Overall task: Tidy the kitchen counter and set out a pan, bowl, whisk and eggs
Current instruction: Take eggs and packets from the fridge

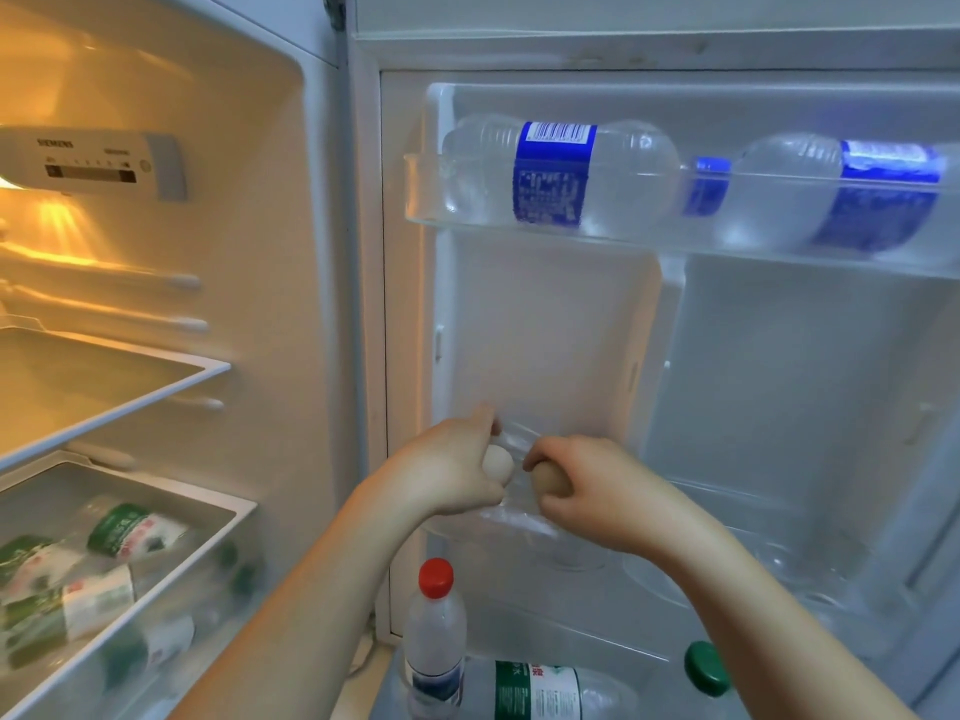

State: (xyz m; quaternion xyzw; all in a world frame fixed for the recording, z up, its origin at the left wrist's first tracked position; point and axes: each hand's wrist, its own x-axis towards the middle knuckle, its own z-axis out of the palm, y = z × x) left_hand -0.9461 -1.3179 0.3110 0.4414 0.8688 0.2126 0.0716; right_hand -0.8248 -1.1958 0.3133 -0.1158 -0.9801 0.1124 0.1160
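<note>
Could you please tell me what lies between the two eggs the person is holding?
In the head view, only a clear plastic tray shows between the pale egg and the brown egg.

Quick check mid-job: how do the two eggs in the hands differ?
The pale egg in the left hand is almost white; the tan egg in the right hand is light brown. The pale egg shows most of one rounded side; the tan egg is largely covered by fingers. Both sit in a one-hand grip, close together at the fridge door.
</note>
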